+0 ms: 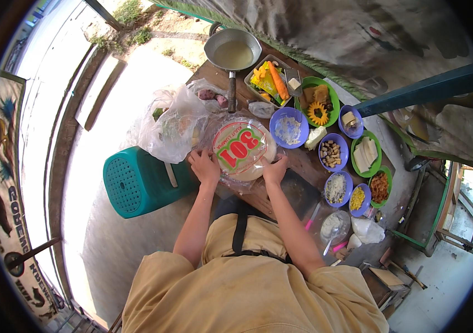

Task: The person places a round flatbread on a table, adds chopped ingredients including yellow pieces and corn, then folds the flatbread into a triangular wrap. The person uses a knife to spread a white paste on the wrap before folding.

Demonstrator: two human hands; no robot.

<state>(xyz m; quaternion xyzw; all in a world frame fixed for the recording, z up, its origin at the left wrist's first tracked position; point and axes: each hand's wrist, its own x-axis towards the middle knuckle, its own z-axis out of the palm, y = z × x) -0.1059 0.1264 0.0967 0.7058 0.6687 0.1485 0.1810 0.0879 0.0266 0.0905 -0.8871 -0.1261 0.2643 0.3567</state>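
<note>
A round, clear plastic pack of pale spring roll wrappers (243,149) with red and green print lies in front of me on the wooden table. My left hand (205,167) closes on its left edge, fingers bent over the plastic. At the right edge my right hand (275,168) pinches the wrapping between thumb and fingers. Just beyond the pack lies the handle of a metal saucepan (232,83). A purple bowl with white powder (288,129) stands close to the pack's far right side. The fingertips of both hands are partly hidden.
A crumpled plastic bag (174,125) and a green plastic stool (131,183) are on the left. Several purple and green bowls of cut food, such as brown cubes (332,154) and white strips (365,155), line the right. A dark board (297,194) lies near my right forearm.
</note>
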